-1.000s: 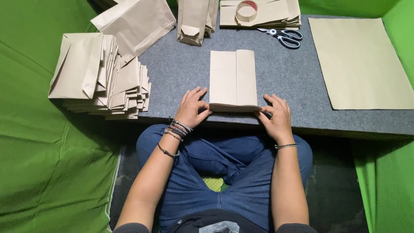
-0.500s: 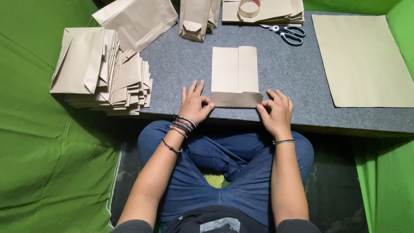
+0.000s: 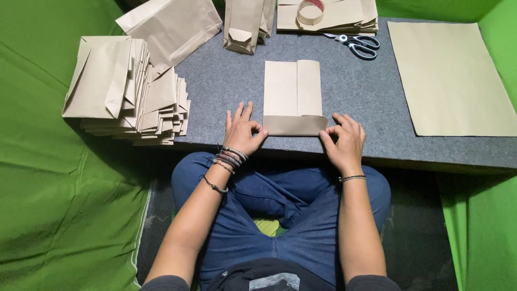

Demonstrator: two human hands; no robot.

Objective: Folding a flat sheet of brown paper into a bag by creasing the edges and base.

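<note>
A folded tan paper piece (image 3: 293, 91) lies on the grey table (image 3: 226, 86) in front of me, its near end turned up into a narrow flap (image 3: 294, 125). My left hand (image 3: 241, 131) rests at the flap's left corner, thumb and forefinger pinching it, other fingers spread. At the flap's right corner my right hand (image 3: 342, 141) pinches the same way. Both wrists carry bracelets.
A tall stack of folded paper bags (image 3: 126, 91) fills the table's left end, with one loose bag (image 3: 175, 27) behind it. Upright bags (image 3: 246, 24), a tape roll (image 3: 311, 11) on paper sheets, scissors (image 3: 355, 44) and a flat sheet (image 3: 449, 75) lie farther back and right. Green cloth surrounds the table.
The near end of the paper has been folded up into a flap. Both hands moved from lying over the paper's near edge to its two corners.
</note>
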